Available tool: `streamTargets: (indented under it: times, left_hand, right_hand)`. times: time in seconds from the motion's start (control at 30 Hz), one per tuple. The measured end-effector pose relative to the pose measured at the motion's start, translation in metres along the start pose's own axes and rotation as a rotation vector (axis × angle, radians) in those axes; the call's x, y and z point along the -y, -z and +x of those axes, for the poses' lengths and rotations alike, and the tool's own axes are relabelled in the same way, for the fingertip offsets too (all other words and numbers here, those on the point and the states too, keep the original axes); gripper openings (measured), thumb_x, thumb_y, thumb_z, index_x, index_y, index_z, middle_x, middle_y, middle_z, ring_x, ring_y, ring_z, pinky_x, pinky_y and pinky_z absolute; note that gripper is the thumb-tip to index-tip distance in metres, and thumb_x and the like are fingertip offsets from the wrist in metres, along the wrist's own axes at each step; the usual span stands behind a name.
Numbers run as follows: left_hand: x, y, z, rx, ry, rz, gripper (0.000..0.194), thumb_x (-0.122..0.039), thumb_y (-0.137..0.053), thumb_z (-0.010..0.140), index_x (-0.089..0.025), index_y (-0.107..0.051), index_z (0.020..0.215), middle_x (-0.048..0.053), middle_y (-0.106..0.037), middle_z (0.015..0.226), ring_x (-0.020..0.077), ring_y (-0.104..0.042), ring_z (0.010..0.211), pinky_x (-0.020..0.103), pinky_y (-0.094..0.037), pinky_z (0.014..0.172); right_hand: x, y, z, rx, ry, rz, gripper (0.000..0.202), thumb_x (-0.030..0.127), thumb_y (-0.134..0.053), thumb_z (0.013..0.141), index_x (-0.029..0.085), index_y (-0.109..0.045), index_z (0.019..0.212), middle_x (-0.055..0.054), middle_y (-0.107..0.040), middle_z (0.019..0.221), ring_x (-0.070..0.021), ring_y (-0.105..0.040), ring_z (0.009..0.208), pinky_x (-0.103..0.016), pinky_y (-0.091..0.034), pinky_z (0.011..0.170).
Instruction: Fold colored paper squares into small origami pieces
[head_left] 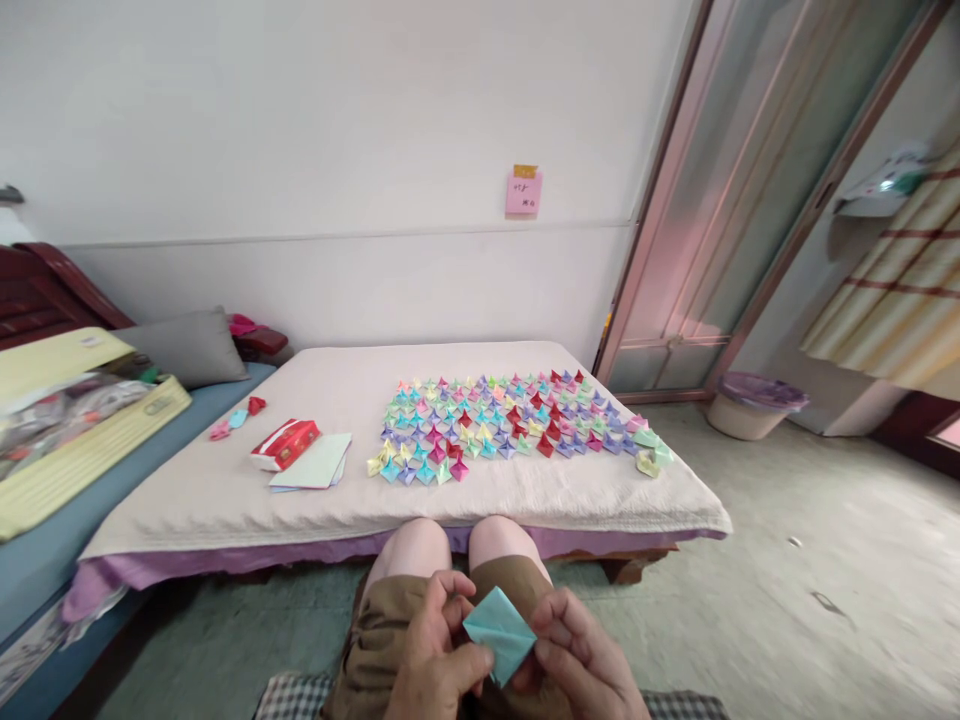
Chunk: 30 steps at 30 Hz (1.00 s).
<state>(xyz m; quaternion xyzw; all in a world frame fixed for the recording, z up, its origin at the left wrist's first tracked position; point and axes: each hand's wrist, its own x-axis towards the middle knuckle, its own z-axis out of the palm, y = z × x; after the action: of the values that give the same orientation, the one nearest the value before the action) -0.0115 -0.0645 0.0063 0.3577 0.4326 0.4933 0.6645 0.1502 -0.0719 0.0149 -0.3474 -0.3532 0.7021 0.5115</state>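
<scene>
A light blue piece of folded paper (501, 632), shaped like a diamond with creases across it, is held over my lap. My left hand (444, 650) pinches its left side, the thumb lying on the front near the lower left edge. At the right corner, the thumb and fingers of my right hand (579, 655) close on the paper. Beyond my knees, rows of small folded paper pieces (487, 430) in many colours cover part of the cloth-topped table (330, 520).
Left of the rows lie a stack of paper sheets (313, 462), a red tissue pack (286, 444) and a few small coloured pieces (238, 419). A yellow box (161, 405) rests on the blue seat at left. A bin (754, 408) stands on the floor at right.
</scene>
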Motion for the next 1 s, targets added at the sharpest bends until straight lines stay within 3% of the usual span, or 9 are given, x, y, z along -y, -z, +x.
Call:
streamTargets:
  times: [0.1, 0.2, 0.37, 0.6, 0.77, 0.9, 1.0]
  left_hand:
    - [0.0, 0.001, -0.001, -0.011, -0.037, 0.079, 0.041, -0.01, -0.057, 0.061, -0.022, -0.046, 0.099, -0.007, -0.058, 0.067, 0.0096, -0.045, 0.052, 0.021, -0.032, 0.049]
    - [-0.001, 0.0, -0.003, -0.016, -0.09, 0.123, 0.04, -0.014, -0.06, 0.065, -0.021, -0.046, 0.101, -0.005, -0.059, 0.068, 0.012, -0.049, 0.058, 0.023, -0.035, 0.055]
    - [-0.003, -0.004, -0.006, -0.017, -0.165, 0.184, 0.038, -0.017, -0.064, 0.067, -0.02, -0.049, 0.102, -0.006, -0.056, 0.065, 0.0111, -0.046, 0.057, 0.023, -0.034, 0.055]
    - [-0.006, -0.009, -0.008, -0.085, -0.201, 0.092, 0.031, -0.033, -0.066, 0.079, -0.021, -0.049, 0.101, -0.007, -0.057, 0.061, 0.0086, -0.049, 0.045, 0.02, -0.037, 0.047]
    - [-0.005, -0.01, -0.006, -0.088, -0.219, 0.09, 0.032, -0.037, -0.067, 0.079, -0.021, -0.05, 0.101, -0.007, -0.056, 0.058, 0.0084, -0.048, 0.043, 0.02, -0.037, 0.046]
    - [-0.003, -0.012, -0.007, -0.11, -0.281, 0.115, 0.047, -0.045, -0.071, 0.076, -0.021, -0.05, 0.11, -0.004, -0.061, 0.063, 0.01, -0.05, 0.049, 0.02, -0.037, 0.047]
    - [-0.004, -0.01, -0.008, -0.168, -0.282, 0.138, 0.043, -0.046, -0.072, 0.076, -0.02, -0.052, 0.104, -0.008, -0.054, 0.055, 0.0078, -0.043, 0.044, 0.018, -0.032, 0.043]
  right_hand:
    - [0.004, -0.002, 0.001, 0.048, -0.003, -0.086, 0.03, 0.045, -0.075, 0.076, 0.02, -0.062, 0.088, 0.001, -0.068, 0.069, -0.0151, -0.059, 0.064, -0.025, -0.042, 0.062]
    - [-0.001, 0.0, 0.004, 0.095, -0.01, -0.254, 0.039, 0.054, -0.069, 0.078, 0.016, -0.066, 0.083, 0.001, -0.06, 0.06, -0.0111, -0.048, 0.054, -0.022, -0.034, 0.052]
    - [-0.014, 0.006, 0.008, 0.016, 0.051, -0.44, 0.046, 0.06, -0.065, 0.078, 0.014, -0.066, 0.069, 0.001, -0.057, 0.051, -0.0094, -0.043, 0.047, -0.022, -0.03, 0.047]
    - [-0.011, 0.004, 0.006, -0.002, 0.054, -0.347, 0.043, 0.056, -0.07, 0.076, 0.015, -0.066, 0.064, -0.001, -0.063, 0.053, -0.0095, -0.045, 0.047, -0.022, -0.032, 0.046]
    - [-0.011, 0.006, 0.007, 0.025, 0.016, -0.317, 0.042, 0.055, -0.07, 0.077, 0.015, -0.064, 0.064, -0.001, -0.063, 0.053, -0.0091, -0.045, 0.047, -0.021, -0.032, 0.046]
    - [-0.014, 0.007, 0.007, -0.003, 0.018, -0.306, 0.044, 0.058, -0.071, 0.075, 0.015, -0.064, 0.065, 0.001, -0.061, 0.05, -0.0085, -0.046, 0.045, -0.02, -0.033, 0.046]
    - [-0.019, 0.008, 0.007, 0.026, -0.012, -0.328, 0.047, 0.061, -0.069, 0.075, 0.015, -0.063, 0.065, 0.001, -0.06, 0.047, -0.0078, -0.045, 0.043, -0.019, -0.03, 0.045]
